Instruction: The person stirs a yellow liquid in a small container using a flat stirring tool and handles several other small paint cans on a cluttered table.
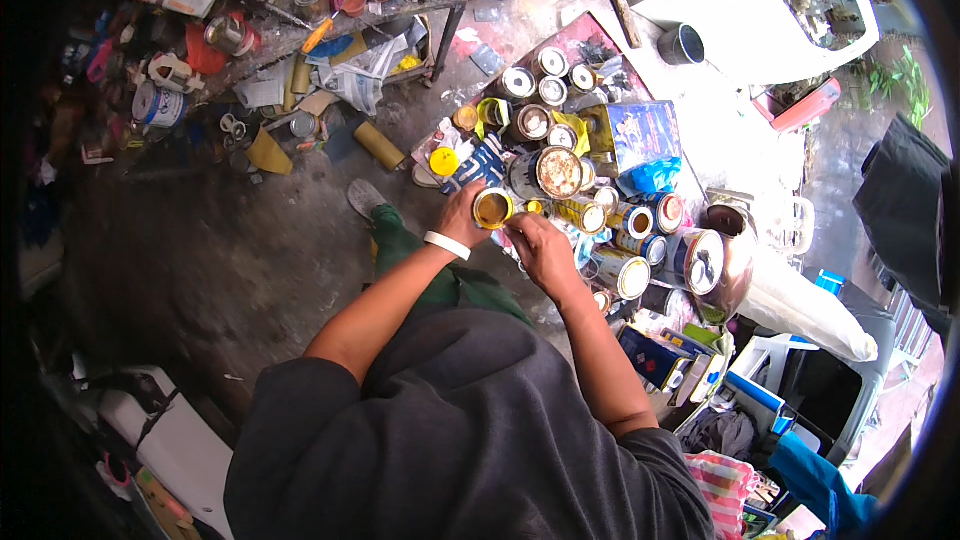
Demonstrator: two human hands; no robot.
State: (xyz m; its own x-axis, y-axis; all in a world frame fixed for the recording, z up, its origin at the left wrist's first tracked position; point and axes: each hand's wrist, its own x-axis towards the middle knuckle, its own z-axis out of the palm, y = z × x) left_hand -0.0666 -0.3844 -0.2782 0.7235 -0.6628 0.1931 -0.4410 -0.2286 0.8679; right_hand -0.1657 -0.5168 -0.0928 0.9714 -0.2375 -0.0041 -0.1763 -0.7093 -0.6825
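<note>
My left hand [462, 218], with a white band at the wrist, is closed round a small open can [492, 207] with yellow on its rim. Something brownish yellow shows inside it. My right hand [545, 252] is beside the can's right side, fingers bent and pinched together near the rim. What they grip, if anything, is too small to make out. Just beyond my hands lies a blue-and-white patterned cloth or packet [478, 166]. A large can with a rusty lid [559, 172] stands close by, among several smaller paint cans.
A rectangular blue-and-yellow tin [640, 135] stands behind the cans. At the upper left, a cluttered workbench [270, 45] holds tins and tools. A white vehicle door panel [735, 15] leans at the upper right. Boxes [655, 360] and a black-and-blue bin [820, 380] are at the right.
</note>
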